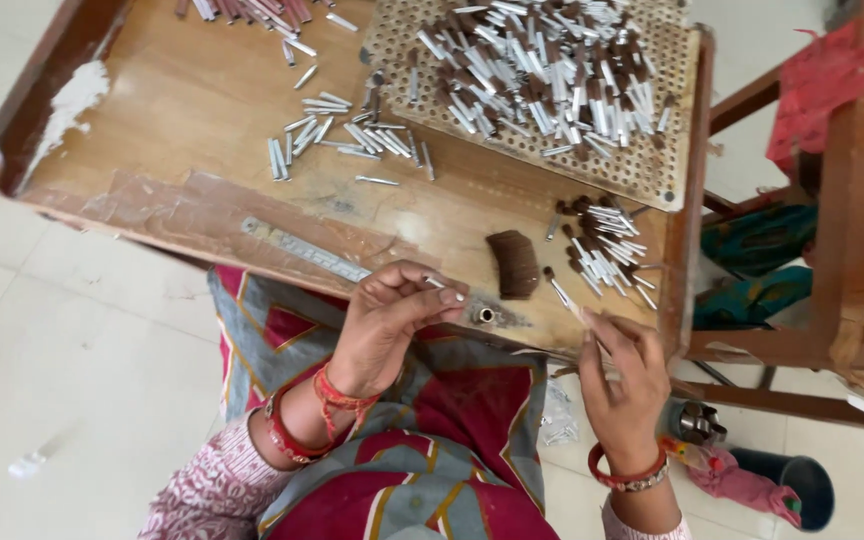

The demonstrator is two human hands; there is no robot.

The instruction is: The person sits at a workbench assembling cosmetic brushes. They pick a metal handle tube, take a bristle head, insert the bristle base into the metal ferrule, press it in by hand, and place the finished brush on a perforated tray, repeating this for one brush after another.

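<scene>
At the lower middle of the frame, the left hand (pixel 387 315) pinches a small silver tube (pixel 435 282) at the table (pixel 192 110) edge. The right hand (pixel 624 380) grips a thin brown-tipped brush (pixel 560 290), just below a pile of finished brushes (pixel 607 250).

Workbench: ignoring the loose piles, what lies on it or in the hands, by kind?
Perforated board: 1
Metal ruler: 1
Brown bristle tuft: 1
Metal socket: 1
Small tube in left hand: 1
Brush in right hand: 1
Total: 6

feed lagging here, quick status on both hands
Left hand pinching small metal tube. Right hand holding brush stick. Bristle tuft between them, nothing blocking.
</scene>
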